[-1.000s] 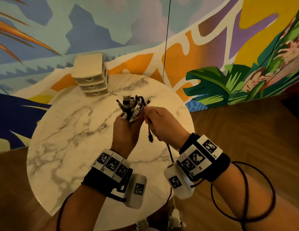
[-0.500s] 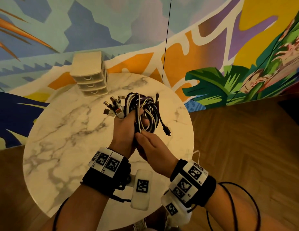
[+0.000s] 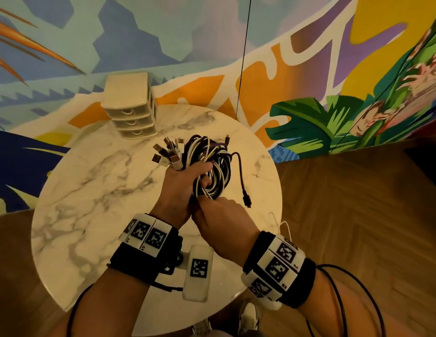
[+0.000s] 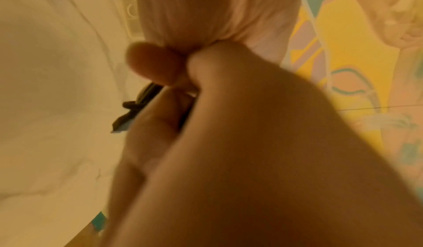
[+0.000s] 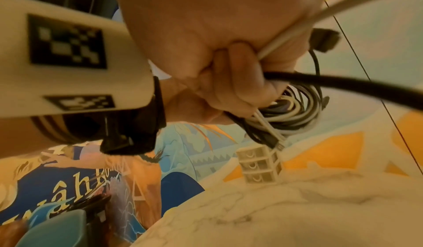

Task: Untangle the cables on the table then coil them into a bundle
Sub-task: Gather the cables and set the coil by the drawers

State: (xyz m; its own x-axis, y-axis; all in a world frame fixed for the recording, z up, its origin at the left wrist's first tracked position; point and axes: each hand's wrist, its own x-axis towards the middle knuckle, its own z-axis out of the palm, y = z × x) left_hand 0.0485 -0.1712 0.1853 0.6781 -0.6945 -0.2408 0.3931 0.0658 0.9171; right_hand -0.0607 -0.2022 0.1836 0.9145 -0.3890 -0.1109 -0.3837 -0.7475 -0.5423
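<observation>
A coiled cable bundle (image 3: 213, 164) of black, white and purple strands is held above the marble table (image 3: 90, 190). My left hand (image 3: 185, 181) grips the coil through its middle, and several USB plugs (image 3: 167, 154) fan out above the knuckles. My right hand (image 3: 219, 215) pinches strands at the coil's lower edge. One dark cable end (image 3: 246, 200) hangs loose to the right. In the right wrist view the fingers (image 5: 240, 80) curl round a white cable (image 5: 297, 28) and a black cable (image 5: 343, 84), with the coil (image 5: 295, 118) beyond. The left wrist view is blurred.
A small beige drawer unit (image 3: 131, 110) with three drawers stands at the table's far edge. A thin white cord (image 3: 282, 224) lies at the table's right rim. Painted walls rise behind the table, and wooden floor surrounds it.
My left hand has turned the bundle so that its loops face the camera. My right hand has dropped from beside the plugs to the coil's lower edge.
</observation>
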